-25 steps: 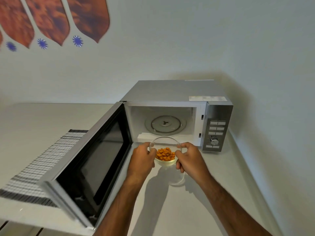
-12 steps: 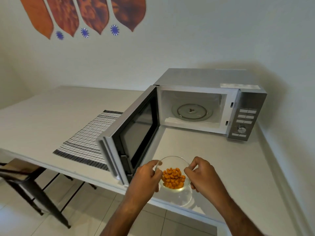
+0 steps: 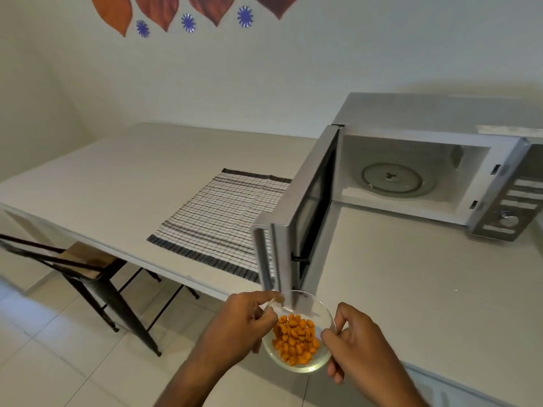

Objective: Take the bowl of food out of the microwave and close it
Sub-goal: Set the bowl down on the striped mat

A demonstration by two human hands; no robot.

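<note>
A clear glass bowl (image 3: 316, 315) with orange food pieces (image 3: 295, 339) hangs in the air near the table's front edge. My left hand (image 3: 235, 327) grips its left rim and my right hand (image 3: 357, 345) grips its right rim. The silver microwave (image 3: 440, 118) stands at the back right on the table. Its door (image 3: 289, 218) is swung wide open toward me, its free end just above the bowl. Inside, only the round turntable (image 3: 392, 180) shows.
A checked placemat (image 3: 217, 221) lies on the white table (image 3: 411, 289) left of the door. A dark metal chair (image 3: 88, 268) stands on the tiled floor under the table's left part. A wall lies behind the table.
Both hands drew the bowl out from the microwave's mouth toward me, past the door's end to the table's front edge. The view swung left.
</note>
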